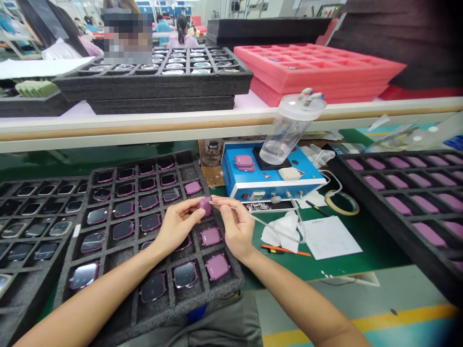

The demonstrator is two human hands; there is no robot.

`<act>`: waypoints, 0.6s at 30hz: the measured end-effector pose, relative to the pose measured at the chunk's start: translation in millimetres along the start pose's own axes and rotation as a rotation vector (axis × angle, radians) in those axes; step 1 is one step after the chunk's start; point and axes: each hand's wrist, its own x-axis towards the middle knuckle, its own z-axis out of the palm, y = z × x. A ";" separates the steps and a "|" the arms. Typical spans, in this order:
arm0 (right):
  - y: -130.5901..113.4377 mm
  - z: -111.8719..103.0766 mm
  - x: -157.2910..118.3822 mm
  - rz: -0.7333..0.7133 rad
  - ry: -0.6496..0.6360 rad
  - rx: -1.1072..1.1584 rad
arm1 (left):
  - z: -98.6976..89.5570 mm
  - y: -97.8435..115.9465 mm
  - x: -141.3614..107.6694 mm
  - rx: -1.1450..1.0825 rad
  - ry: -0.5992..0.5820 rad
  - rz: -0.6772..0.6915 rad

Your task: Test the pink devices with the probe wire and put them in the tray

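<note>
My left hand [177,224] grips a small purple watch case [205,206] between thumb and fingers, above the right side of a dark foam tray [235,278]. With fingers pinched, my right hand [237,229] holds the thin tip of a clear tube [265,225] against or very near the case; contact is too small to make out. Black-screened watches with purple frames fill many of the tray's compartments. Along its right column lie purple cases back side up, including one purple case [218,266] near the front corner.
A blue control box [282,189] carries a clear canister [284,130] and loose cases. White paper [331,237], tissue [280,229], an orange stick [285,250] and a tape roll [342,202] lie right. Other trays flank both sides; a shelf [144,126] with foam trays crosses behind.
</note>
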 end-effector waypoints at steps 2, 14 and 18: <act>-0.7 0.5 0.2 0.015 0.003 -0.001 | -0.2 -0.8 0.0 0.001 0.008 -0.003; -0.5 0.0 -0.6 0.013 -0.008 0.013 | 1.8 4.3 -1.5 0.032 0.025 0.012; -1.1 0.8 1.3 -0.008 -0.004 -0.004 | 2.0 4.2 -1.5 0.047 0.046 0.017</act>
